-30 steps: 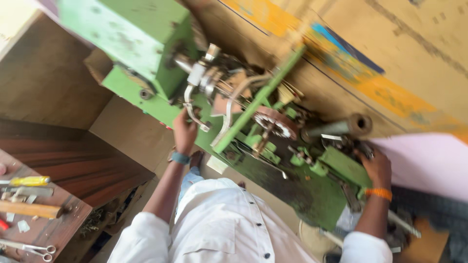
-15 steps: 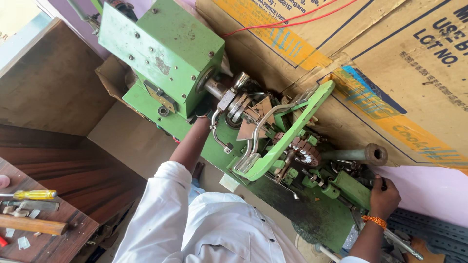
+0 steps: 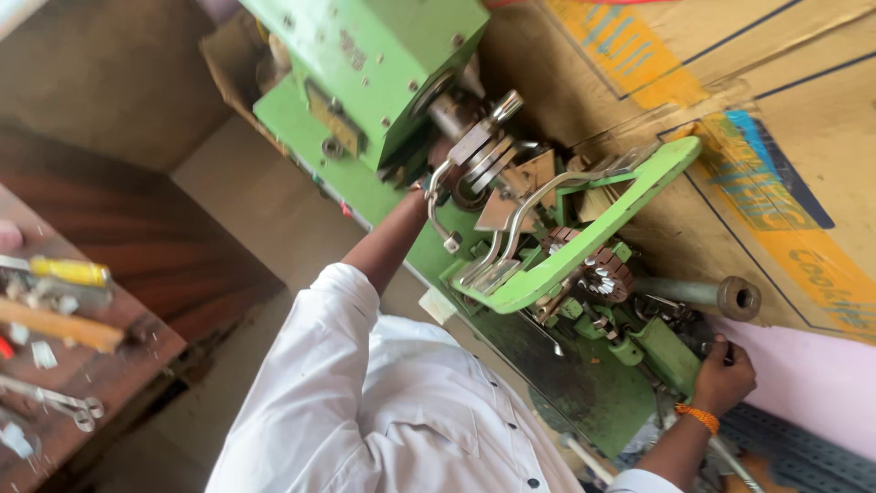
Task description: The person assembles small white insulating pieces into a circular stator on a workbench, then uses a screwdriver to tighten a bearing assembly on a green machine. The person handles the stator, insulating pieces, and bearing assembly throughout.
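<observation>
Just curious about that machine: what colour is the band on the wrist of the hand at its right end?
Orange band, seen best in the head view.

One green winding machine (image 3: 365, 82) stands in view, with one grey cylinder (image 3: 703, 294) at its lower right end. Two hands work on the machine: one right hand (image 3: 725, 376) and one left hand (image 3: 422, 194) (mostly hidden). Far left of the machine lie one yellow-handled screwdriver (image 3: 59, 270) and one pair of scissors (image 3: 55, 400).
</observation>
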